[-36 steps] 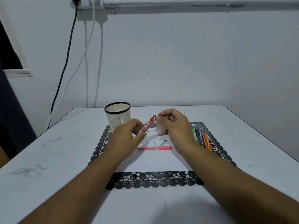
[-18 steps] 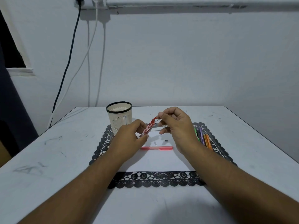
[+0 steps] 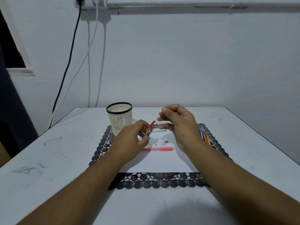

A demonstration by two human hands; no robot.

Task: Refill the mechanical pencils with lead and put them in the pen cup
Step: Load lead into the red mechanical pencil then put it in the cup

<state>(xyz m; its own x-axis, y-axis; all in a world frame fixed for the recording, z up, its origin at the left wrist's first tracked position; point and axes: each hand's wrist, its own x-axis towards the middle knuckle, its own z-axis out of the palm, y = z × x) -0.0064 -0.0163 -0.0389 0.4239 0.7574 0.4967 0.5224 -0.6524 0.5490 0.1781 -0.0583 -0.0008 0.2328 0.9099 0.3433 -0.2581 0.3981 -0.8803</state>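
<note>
A red lead case [image 3: 150,128] is gripped in the curled fingers of the left hand [image 3: 133,137], tilted with its open end up and to the right, above the white sheet [image 3: 162,161] that lies on a black lace-edged mat [image 3: 155,181] on the worktop [image 3: 48,159]. The right hand [image 3: 178,124] is raised just beside the case's open end, and a thin lead [image 3: 157,120] is pinched between its thumb and forefinger, the lower tip of the lead close to the case mouth. A pink mechanical pencil [image 3: 158,149] is laid flat on the sheet below the hands, and a small dark piece [image 3: 166,141] is seen near it. Further pencils, purple and orange [image 3: 206,138], are partly hidden behind the right wrist at the mat's right edge. The pen cup [image 3: 119,118], cream with a black rim, is stood at the mat's far left corner, behind the left hand.
</note>
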